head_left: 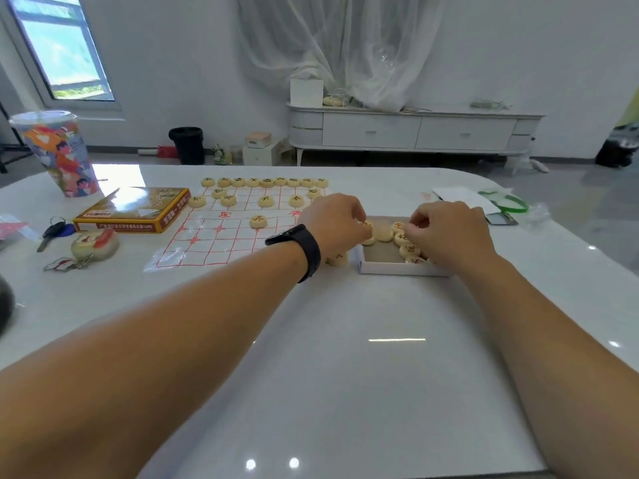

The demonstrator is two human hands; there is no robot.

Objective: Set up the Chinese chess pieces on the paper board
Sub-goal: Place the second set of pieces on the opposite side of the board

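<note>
The paper board [221, 236] with red grid lines lies on the white table. Black-lettered round pieces [266, 182] fill its far rows, and one red-lettered piece [258, 221] sits near the middle. A white box tray [397, 267] to the right of the board holds several red-lettered pieces [409, 251]. My left hand [335, 219], with a black wristband, reaches over the tray's left edge and pinches a piece there. My right hand [449, 229] hovers over the tray with fingers curled on the pieces; what it holds is hidden. One piece [338, 259] lies beside the tray.
The yellow game box lid [135, 209] lies left of the board. A colourful cup [60, 153], keys [53, 231] and a keychain pouch [95, 245] occupy the left side. Papers and a green ring [505, 202] lie at the right.
</note>
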